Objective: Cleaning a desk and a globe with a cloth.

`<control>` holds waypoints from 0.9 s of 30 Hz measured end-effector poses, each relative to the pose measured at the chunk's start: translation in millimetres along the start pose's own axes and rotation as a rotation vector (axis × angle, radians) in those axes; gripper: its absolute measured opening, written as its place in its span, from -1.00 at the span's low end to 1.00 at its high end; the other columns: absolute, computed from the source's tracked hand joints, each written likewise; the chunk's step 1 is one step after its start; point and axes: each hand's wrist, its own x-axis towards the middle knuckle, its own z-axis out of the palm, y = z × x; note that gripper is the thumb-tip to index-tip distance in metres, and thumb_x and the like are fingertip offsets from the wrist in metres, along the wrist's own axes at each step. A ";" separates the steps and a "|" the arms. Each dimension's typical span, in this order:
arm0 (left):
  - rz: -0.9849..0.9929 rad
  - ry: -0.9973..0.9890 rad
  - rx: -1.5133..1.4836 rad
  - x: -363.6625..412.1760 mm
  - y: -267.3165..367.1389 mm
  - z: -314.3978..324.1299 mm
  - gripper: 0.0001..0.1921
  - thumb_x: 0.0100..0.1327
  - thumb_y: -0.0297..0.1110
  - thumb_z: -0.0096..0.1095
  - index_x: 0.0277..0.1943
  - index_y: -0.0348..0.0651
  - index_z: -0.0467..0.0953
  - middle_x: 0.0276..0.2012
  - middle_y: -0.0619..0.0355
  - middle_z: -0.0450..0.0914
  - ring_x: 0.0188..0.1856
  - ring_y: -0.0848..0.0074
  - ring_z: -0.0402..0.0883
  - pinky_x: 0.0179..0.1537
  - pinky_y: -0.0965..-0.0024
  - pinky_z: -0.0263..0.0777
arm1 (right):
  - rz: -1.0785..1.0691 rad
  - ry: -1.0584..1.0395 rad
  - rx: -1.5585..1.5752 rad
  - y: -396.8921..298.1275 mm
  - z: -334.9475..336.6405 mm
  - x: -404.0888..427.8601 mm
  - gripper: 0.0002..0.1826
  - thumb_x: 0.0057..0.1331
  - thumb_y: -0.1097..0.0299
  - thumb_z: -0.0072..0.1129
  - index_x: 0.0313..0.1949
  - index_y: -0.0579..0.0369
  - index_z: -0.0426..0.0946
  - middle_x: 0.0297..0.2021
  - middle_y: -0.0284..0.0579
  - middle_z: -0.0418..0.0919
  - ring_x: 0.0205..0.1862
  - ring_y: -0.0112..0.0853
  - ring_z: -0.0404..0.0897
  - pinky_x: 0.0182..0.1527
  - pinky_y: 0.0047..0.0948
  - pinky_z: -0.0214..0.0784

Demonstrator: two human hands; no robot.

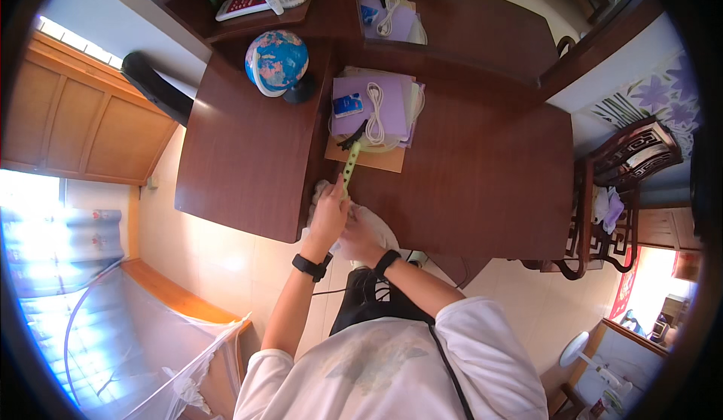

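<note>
My left hand [329, 214] grips the lower end of a pale green stick with dark holes [350, 166]; its far end meets a slim black piece [355, 135]. My right hand [361, 239] is closed on a crumpled pale cloth [375, 217] at the desk's front edge, close beside the left. Part of the cloth also shows beyond my left hand. Past the stick lies a stack of purple folders or books [353, 123], with a coiled white cable [374, 112] and a small blue packet [347, 105] on top.
A globe [277, 61] stands on the raised left section of the brown wooden desk [469, 177]. Behind it, a shelf [294, 16] holds a tube and a calculator-like device. A mirror [474, 19] stands at the back. A carved wooden chair [587, 217] is at the right.
</note>
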 end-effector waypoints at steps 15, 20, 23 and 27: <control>-0.012 0.072 -0.005 -2.6 -29.0 19.6 -0.49 0.09 -0.64 0.07 0.16 -0.33 0.25 -0.22 -0.12 0.45 -0.17 0.10 0.45 -0.14 0.30 0.34 | 1.085 -0.027 -0.227 152.2 -165.9 -223.5 -0.49 -0.15 0.35 0.13 -0.08 -0.11 0.54 0.23 -0.13 0.16 0.26 -0.21 0.11 0.12 -0.13 0.11; -0.110 0.059 0.027 -4.0 -25.7 21.7 -0.46 0.09 -0.64 0.08 0.19 -0.29 0.24 -0.21 -0.11 0.45 -0.16 0.11 0.45 -0.14 0.29 0.34 | 1.339 -0.016 -0.307 152.3 -172.8 -219.4 -0.48 -0.06 0.25 0.10 0.00 -0.12 0.47 0.24 -0.12 0.14 0.28 -0.21 0.07 0.14 -0.09 0.08; -0.115 0.076 0.043 -5.1 -28.5 20.6 -0.46 0.08 -0.65 0.08 0.18 -0.29 0.25 -0.22 -0.12 0.45 -0.17 0.12 0.45 -0.15 0.29 0.35 | 1.022 0.066 -0.140 112.5 -147.5 -156.0 -0.48 -0.09 0.37 0.15 -0.02 0.00 0.45 0.22 -0.05 0.15 0.21 -0.11 0.18 0.06 -0.06 0.12; -0.019 0.102 0.058 -4.8 -23.0 22.4 -0.47 0.08 -0.65 0.06 0.18 -0.30 0.25 -0.25 -0.12 0.43 -0.22 0.10 0.45 -0.19 0.26 0.36 | 0.566 -0.111 -0.085 70.0 -99.6 -73.4 -0.59 -0.12 0.36 0.16 -0.18 0.03 0.55 0.21 -0.18 0.17 0.22 -0.19 0.14 0.07 0.00 0.01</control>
